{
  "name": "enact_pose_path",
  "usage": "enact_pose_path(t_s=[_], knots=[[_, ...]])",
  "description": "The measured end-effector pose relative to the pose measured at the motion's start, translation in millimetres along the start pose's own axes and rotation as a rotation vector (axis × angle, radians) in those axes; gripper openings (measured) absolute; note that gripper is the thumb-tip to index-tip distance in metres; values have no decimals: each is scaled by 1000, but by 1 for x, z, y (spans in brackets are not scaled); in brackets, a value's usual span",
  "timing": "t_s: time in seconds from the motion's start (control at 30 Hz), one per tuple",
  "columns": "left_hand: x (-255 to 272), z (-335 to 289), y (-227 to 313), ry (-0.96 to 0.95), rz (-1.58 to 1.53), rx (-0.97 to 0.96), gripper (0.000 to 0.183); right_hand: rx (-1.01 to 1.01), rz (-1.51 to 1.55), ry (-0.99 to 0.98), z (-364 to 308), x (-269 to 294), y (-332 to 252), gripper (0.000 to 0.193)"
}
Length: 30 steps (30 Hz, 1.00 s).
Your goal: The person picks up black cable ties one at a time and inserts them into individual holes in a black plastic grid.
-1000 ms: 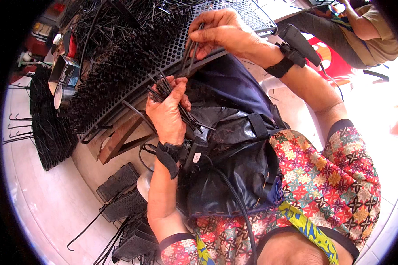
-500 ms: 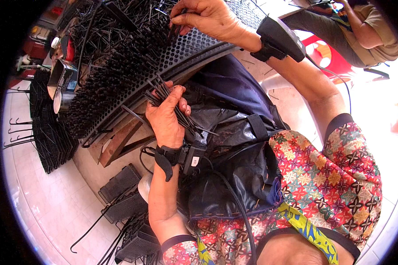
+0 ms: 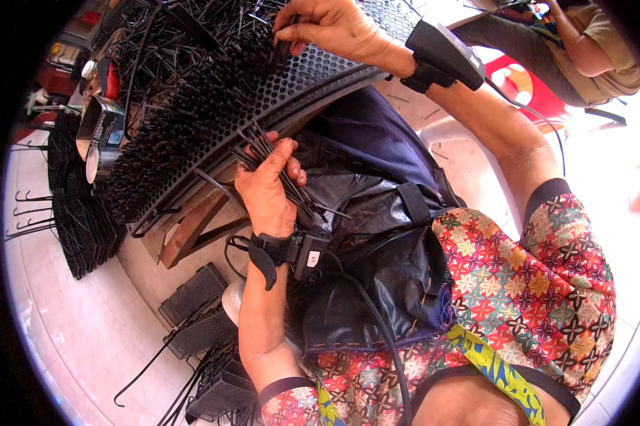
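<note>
Perforated rack (image 3: 291, 86) partly filled with upright black rods (image 3: 171, 135).
Left hand (image 3: 269, 188): grip closed on rod bundle (image 3: 259, 146) near rack. Right hand (image 3: 331, 30): grip pinching dark rod (image 3: 278, 50) at rack. Metal can (image 3: 107, 162) beside rack; mesh blocks (image 3: 198, 292) on tiled floor (image 3: 61, 305).

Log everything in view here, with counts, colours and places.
Flat perforated panel: one, black, upper centre
Short upright rods: many, black, on the panel
Loose thin rods: uncounted heap, black, upper left
Rod bundle: one, black, centre
Ribbed stack with hooked wires: one, black, far left
Mesh-textured blocks: at least three, black, lower left
Cylindrical tin: one, silver, left
Boxy container: one, dark, left
Angled support bar: one, brown, beneath panel
Item with openings: one, red, upper right
Co-worker: one, tan top, upper right
Shiny apron: one, black, lap
Patterned blouse: one, multicoloured, lower right
Wrist devices: two, black, wrists
Left hand: one, bare, gripping the bundle
Right hand: one, bare, pinching dark rods
</note>
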<state>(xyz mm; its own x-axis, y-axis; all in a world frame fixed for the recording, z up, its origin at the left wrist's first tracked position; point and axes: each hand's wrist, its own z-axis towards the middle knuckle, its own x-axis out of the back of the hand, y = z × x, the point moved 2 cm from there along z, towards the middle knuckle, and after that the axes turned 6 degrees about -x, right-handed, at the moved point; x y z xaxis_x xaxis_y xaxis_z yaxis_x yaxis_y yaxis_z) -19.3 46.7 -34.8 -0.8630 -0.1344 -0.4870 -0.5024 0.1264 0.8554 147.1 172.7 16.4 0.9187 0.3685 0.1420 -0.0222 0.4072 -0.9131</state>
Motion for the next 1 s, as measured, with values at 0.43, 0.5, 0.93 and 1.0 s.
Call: enact_pose_path(t_s=[0.43, 0.5, 0.93, 1.0], knots=[[1, -1, -2, 23, -12, 22, 21, 382, -533, -231, 21, -21, -6, 11], [-1, -1, -3, 12, -2, 30, 20, 418, -541, -232, 2, -26, -22, 9], [3, -1, -3, 11, -40, 25, 21, 343, -614, -78, -7, -29, -19, 10], [2, 0, -5, 9, -45, 26, 22, 319, -662, -22, 3, -27, -14, 10]])
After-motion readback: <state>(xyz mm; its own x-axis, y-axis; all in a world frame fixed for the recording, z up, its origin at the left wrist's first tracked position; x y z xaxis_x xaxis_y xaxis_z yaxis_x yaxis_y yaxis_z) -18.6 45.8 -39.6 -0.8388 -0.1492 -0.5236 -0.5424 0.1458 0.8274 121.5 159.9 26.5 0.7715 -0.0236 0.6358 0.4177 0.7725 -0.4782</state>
